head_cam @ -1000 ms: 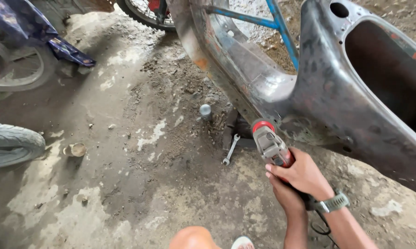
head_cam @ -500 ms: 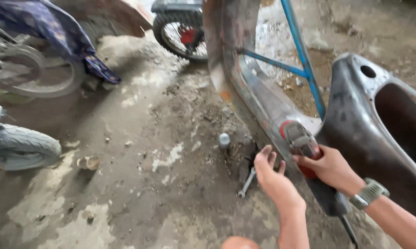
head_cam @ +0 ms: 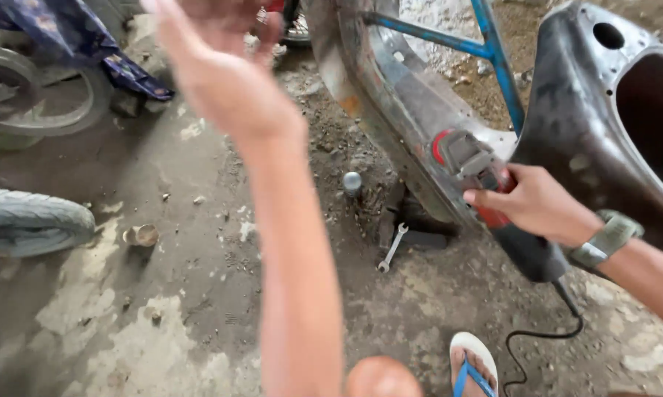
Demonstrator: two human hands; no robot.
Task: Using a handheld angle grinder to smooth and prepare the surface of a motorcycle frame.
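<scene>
My right hand grips a red and black angle grinder by its body, its head pressed against the worn metal scooter frame. A watch sits on that wrist. The grinder's black cord trails down to the ground. My left hand is raised high and blurred in front of the camera, fingers spread, holding nothing. A small wrench lies on the dirt floor below the frame.
A blue tube crosses the frame. A tyre lies at the left, a wheel under blue cloth at the upper left. A small grey cap and a cup sit on the ground. My sandalled foot is at the bottom.
My left hand let go of the grinder and swung up and left toward the camera. The right hand keeps hold of the grinder against the frame.
</scene>
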